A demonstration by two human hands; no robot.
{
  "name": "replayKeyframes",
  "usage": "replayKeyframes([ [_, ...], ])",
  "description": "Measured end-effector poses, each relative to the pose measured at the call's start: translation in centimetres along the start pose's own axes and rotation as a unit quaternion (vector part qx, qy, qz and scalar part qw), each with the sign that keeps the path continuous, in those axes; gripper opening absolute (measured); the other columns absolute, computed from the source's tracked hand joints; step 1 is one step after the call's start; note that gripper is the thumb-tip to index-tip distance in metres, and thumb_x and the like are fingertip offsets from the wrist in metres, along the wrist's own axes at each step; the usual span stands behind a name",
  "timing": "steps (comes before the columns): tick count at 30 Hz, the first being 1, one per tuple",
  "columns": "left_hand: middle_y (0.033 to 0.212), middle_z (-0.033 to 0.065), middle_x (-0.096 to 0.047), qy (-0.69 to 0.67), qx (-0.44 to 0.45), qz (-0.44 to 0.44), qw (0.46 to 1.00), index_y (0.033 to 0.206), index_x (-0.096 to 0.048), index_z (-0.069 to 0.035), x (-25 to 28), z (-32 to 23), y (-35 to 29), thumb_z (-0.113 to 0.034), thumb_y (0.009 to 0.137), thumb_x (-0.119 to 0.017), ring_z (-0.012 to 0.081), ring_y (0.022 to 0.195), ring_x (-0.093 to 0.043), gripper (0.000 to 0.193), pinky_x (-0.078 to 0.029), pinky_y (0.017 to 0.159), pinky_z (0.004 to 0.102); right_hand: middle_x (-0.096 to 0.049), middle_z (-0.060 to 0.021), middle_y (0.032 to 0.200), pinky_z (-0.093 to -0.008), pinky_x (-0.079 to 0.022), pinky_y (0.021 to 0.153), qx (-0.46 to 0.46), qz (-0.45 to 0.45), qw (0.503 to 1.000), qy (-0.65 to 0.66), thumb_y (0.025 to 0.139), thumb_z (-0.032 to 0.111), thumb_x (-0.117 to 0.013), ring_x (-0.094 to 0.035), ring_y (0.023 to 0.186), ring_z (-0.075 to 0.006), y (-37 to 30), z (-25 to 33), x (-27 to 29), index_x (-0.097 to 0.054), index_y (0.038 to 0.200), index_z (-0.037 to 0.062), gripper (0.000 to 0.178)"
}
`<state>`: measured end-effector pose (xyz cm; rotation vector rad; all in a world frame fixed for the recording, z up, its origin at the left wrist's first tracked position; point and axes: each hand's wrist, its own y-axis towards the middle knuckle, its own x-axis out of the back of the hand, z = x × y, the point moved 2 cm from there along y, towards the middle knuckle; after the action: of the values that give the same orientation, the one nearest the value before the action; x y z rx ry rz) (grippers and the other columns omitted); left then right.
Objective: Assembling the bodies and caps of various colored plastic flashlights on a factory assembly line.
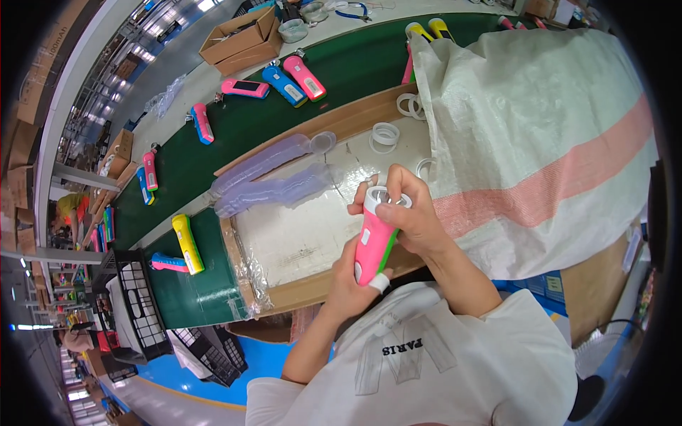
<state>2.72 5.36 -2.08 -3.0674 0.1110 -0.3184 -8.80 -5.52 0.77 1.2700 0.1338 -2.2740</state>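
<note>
A pink and green flashlight (372,245) is held upright and slightly tilted in front of my chest. My left hand (348,280) wraps round its lower body, with white tape on one finger. At the top, my right hand (414,209) grips the white ring (375,201) around the lamp head, thumb across the rim. Beyond my hands, a shallow cardboard tray (284,245) holds loose white rings (384,136), stacks of clear round lenses in purplish plastic film (273,188) and a single round clear disc (322,143).
A large white woven sack (526,128) with a pink stripe lies close on my right. Behind the tray, a green conveyor belt (241,121) carries several flashlights, including a yellow one (187,243) and a blue one (285,86). Black crates (135,302) stand at left; an open carton (241,41) sits beyond.
</note>
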Motion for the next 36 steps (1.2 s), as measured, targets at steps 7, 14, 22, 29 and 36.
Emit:
replayKeyframes([
  [7,0.098,0.0177,-0.063,0.176,-0.090,-0.128,0.972,0.127,-0.043,0.000,0.8,1.5,1.1,-0.010,0.075,-0.072,0.0266,0.085,-0.064,0.061,-0.050,0.077,0.0355,-0.060,-0.0117,0.103,-0.0353,-0.050,0.088,-0.034,-0.107,0.974,-0.198,0.087,0.022,-0.068,-0.063,0.098,-0.0236,0.2,-1.0,1.6,-0.050,0.101,0.0050,0.029],
  [14,0.091,0.0117,-0.059,-0.443,0.155,0.102,0.877,0.123,-0.045,0.000,1.4,0.8,0.9,-0.011,0.078,-0.065,0.0174,0.066,-0.059,0.050,-0.049,0.054,0.0285,-0.059,-0.0116,0.112,-0.0386,-0.049,0.092,-0.109,-0.023,0.992,-0.052,0.088,0.040,-0.065,-0.060,0.107,-0.0240,1.0,-1.3,2.0,-0.052,0.114,0.0061,0.044],
  [22,0.103,0.0152,-0.064,0.136,0.021,-0.066,0.988,0.132,-0.043,0.001,7.2,-0.9,5.4,-0.025,0.082,-0.070,0.0303,0.090,-0.065,0.062,-0.051,0.082,0.0398,-0.060,-0.0068,0.107,-0.0299,-0.047,0.087,-0.053,-0.072,0.926,-0.367,0.091,0.026,-0.062,-0.059,0.099,-0.0163,4.5,-0.1,3.5,-0.055,0.115,0.0040,0.032],
  [29,0.101,0.0198,-0.062,0.599,-0.034,-0.247,0.761,0.127,-0.050,-0.008,20.3,0.1,17.9,-0.030,0.082,-0.068,0.0390,0.089,-0.060,0.053,-0.049,0.073,0.0455,-0.052,-0.0305,0.114,-0.0441,-0.045,0.089,0.199,-0.172,0.511,-0.818,0.082,0.015,-0.066,-0.056,0.104,-0.0389,13.6,7.9,9.6,-0.051,0.122,0.0033,0.044],
  [36,0.102,0.0154,-0.061,0.405,-0.257,-0.091,0.873,0.110,-0.063,-0.008,9.8,-2.1,28.9,-0.011,0.081,-0.065,0.0347,0.097,-0.056,0.029,-0.046,0.084,0.0426,-0.049,-0.0331,0.126,-0.0435,-0.037,0.101,0.280,-0.354,0.328,-0.830,0.084,0.021,-0.063,-0.045,0.121,-0.0444,6.1,18.7,15.9,-0.047,0.130,0.0028,0.052],
])
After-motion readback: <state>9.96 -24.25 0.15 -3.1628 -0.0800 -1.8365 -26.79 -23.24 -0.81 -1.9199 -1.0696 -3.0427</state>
